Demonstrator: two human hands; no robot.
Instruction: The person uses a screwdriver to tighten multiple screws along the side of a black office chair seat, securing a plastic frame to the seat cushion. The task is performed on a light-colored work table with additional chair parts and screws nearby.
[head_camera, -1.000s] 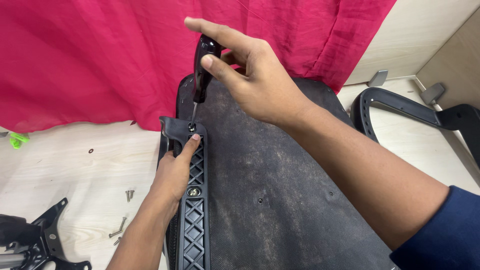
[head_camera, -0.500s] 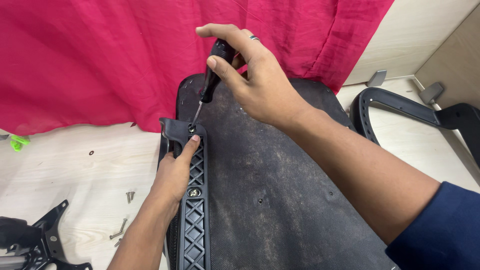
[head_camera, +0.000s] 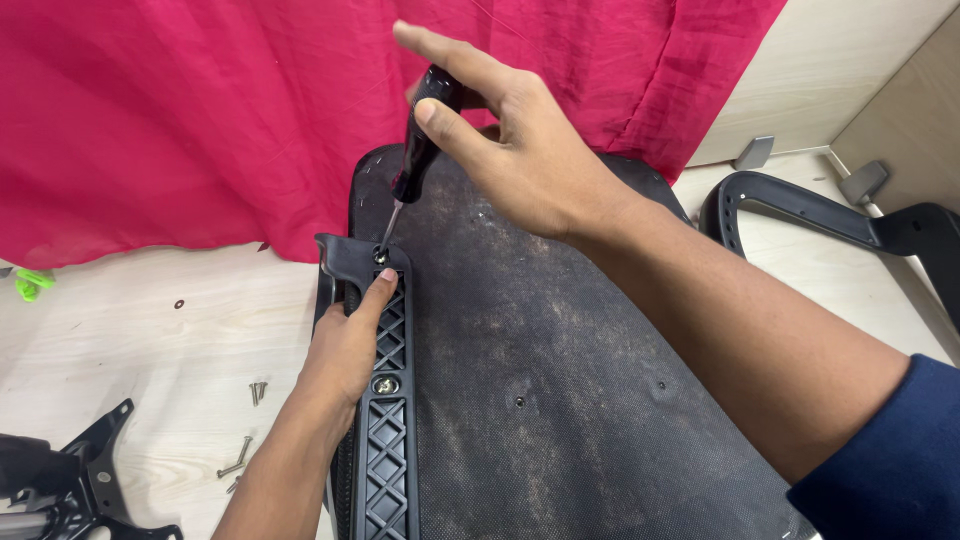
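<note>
My right hand (head_camera: 520, 150) grips a black-handled screwdriver (head_camera: 420, 150), its tip set on a screw (head_camera: 381, 257) at the top of a black lattice plastic bracket (head_camera: 385, 420). My left hand (head_camera: 345, 345) presses on the bracket's upper part, the index finger lying just below that screw. A second screw (head_camera: 386, 384) sits lower in the bracket. The bracket lies along the left edge of an upturned chair seat covered in dark fabric (head_camera: 560, 380).
A red cloth (head_camera: 200, 120) hangs behind. Loose screws (head_camera: 245, 430) lie on the pale wooden floor at left, near a black metal base piece (head_camera: 70, 490). A black armrest (head_camera: 840, 220) lies at right. A small green item (head_camera: 30, 283) is at far left.
My right hand has turned on the screwdriver handle, fingers shifting around it while the tip stays on the top screw. The left hand holds still on the bracket.
</note>
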